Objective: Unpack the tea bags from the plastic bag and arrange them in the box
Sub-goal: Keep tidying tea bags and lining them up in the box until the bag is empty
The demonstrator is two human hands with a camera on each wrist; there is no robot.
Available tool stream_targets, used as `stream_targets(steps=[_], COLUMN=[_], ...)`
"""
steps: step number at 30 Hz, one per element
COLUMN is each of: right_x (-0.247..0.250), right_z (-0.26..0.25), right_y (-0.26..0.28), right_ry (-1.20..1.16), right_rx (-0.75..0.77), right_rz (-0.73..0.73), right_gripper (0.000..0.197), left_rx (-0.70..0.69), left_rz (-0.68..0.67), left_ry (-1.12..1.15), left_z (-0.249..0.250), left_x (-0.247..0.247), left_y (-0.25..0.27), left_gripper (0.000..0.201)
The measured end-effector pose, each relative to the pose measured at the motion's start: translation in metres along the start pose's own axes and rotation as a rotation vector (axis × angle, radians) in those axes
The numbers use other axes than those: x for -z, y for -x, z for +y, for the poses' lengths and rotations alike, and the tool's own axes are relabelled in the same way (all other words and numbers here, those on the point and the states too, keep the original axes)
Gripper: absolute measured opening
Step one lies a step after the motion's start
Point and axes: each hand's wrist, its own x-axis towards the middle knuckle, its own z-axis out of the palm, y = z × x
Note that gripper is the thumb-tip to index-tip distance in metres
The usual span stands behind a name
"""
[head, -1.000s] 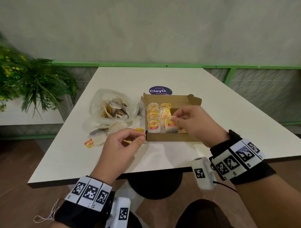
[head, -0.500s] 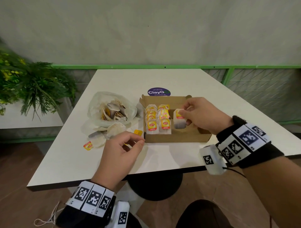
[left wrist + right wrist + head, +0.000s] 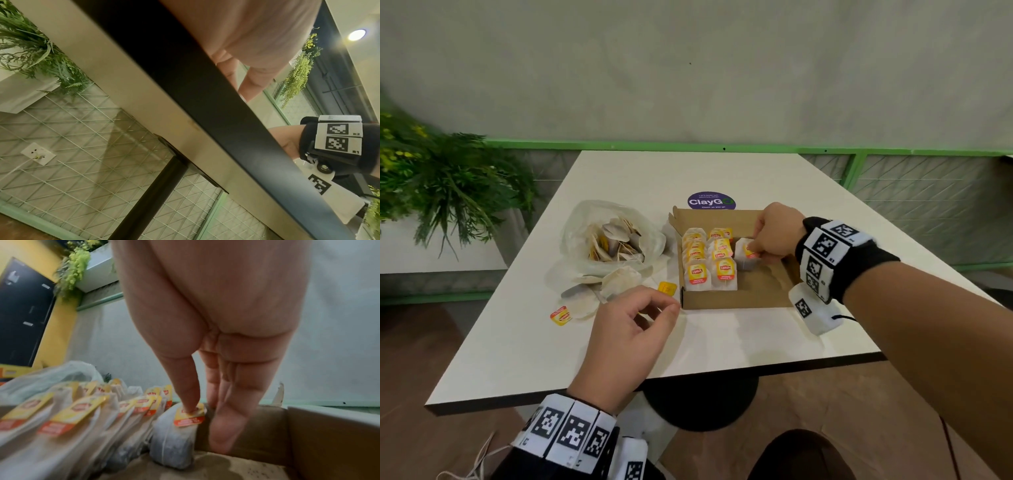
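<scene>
Green fern fronds (image 3: 445, 192) are filling the left edge of the head view, beside the white table (image 3: 619, 178). Moving right, the clear plastic bag (image 3: 582, 226) is lying open at centre-left of the frame, with loose tea bags (image 3: 616, 240) heaped inside it and a few more spilling onto the tabletop in front of it. Below these, the left hand (image 3: 630, 329) is hovering over the table near the box's front-left corner, thumb and forefinger curling toward each other; whether anything is pinched there I cannot tell. The left wrist view is adding little: it is looking along the table's dark edge (image 3: 216, 100) from below, showing only fingers hanging loosely above it and the mesh wall panel (image 3: 72, 146) in the lower left.

At centre frame, the cardboard box (image 3: 750, 291) is sitting open, holding two rows of tagged tea bags (image 3: 709, 263) along its left side, standing and leaning on one another. Right of those rows, the right hand (image 3: 774, 236) is reaching into the box and pinching one tea bag (image 3: 744, 257). The right wrist view is showing what the head view cannot: the thumb is pressing on the yellow-and-red tag (image 3: 190, 417), with the fingers behind it, while the bag's lower end is touching the box floor beside the second row.
</scene>
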Motion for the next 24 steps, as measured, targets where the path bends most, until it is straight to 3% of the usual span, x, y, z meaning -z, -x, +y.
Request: stream_targets(steps=[5,10,15,19,22,24], right_x=[-0.002,-0.009,-0.011,-0.013,-0.015,-0.016], right_z=[0.0,0.001,0.001,0.005,0.001,-0.002], right_y=[0.001,-0.004,-0.01,-0.018,-0.019,-0.017], right_ry=[0.086,-0.108,-0.003,-0.069,-0.023,0.048], right_rx=[-0.051,-0.157,-0.051,-0.032,0.005,0.013], right_rz=[0.012,-0.116,-0.088,-0.009,0.029,0.054], right_gripper=[0.026,0.014,0.014,0.017,0.002,0.011], left_rx=[-0.037,-0.108,0.02,0.099,0.131,0.135], left_rz=[0.062,0.342,0.557,0.605,0.574,0.545], left_ry=[-0.012,0.021,0.104,0.106,0.056,-0.011], left_z=[-0.002,-0.005,-0.009,-0.009,-0.01,-0.011], left_x=[0.0,0.006,0.011,0.013,0.012,0.011], left_y=[0.0,0.001,-0.001,-0.003,-0.006,-0.008], left_gripper=[0.019,0.014,0.029,0.047,0.051,0.051])
